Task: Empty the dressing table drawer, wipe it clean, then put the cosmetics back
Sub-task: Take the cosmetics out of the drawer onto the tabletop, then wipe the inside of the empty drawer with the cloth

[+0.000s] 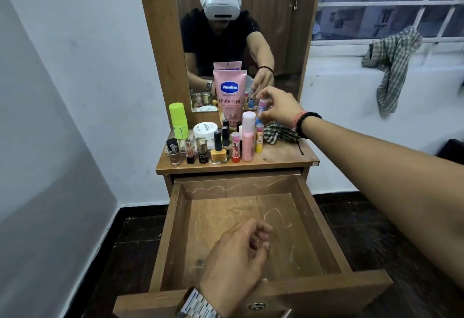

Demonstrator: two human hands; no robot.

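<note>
The wooden drawer (180,217) is pulled out and holds nothing; its floor shows pale scratch marks. Over its front part my left hand (236,260) hovers with loosely curled fingers, holding nothing. My right hand (276,107) reaches to the dressing table top (276,157) and pinches a small pink-and-blue stick (262,109) near the mirror. Several cosmetics crowd the top: a pink Vaseline tube (229,94), a lime green bottle (178,122), a white jar (204,129), a yellow nail polish (218,153) and a pink spray bottle (248,137).
A checked cloth (278,133) lies on the table top under my right wrist. Another checked cloth (391,64) hangs on the window ledge at the right. The mirror (283,29) stands behind the cosmetics. A white wall lies to the left, dark floor below.
</note>
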